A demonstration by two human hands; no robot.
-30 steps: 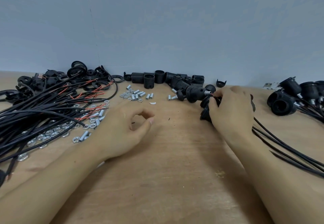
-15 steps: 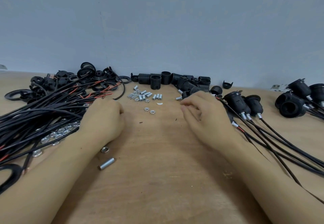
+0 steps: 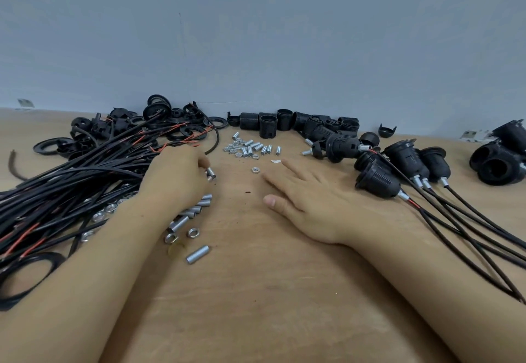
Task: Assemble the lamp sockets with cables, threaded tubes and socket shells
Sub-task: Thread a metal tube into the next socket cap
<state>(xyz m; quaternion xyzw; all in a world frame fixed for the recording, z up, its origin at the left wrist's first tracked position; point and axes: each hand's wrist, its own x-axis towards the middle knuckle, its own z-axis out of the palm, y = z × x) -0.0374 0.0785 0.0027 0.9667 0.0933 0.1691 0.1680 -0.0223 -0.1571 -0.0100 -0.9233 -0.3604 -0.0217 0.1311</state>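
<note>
My left hand [image 3: 175, 176] is curled over the edge of the black cable bundle [image 3: 71, 180] and pinches a small silver threaded tube [image 3: 211, 173] at its fingertips. More silver tubes and nuts [image 3: 190, 217] lie beside its wrist. My right hand [image 3: 306, 196] lies flat on the wooden table [image 3: 256, 291] with straight, spread fingers and holds nothing. Assembled black sockets with cables [image 3: 378, 180] lie just right of it. Loose socket shells [image 3: 284, 123] stand along the back wall. A second scatter of tubes and nuts [image 3: 250, 148] lies in front of them.
Black rings and caps [image 3: 159, 118] pile at the back left among red-tipped wires. More finished sockets [image 3: 501, 160] sit at the far right. Cables from the assembled sockets run across the table under my right forearm. A single nut [image 3: 255, 169] lies between my hands.
My right hand left the sockets, moved left and flattened on the table. My left hand drew in from the cables and now pinches a silver tube; more tubes show by its wrist.
</note>
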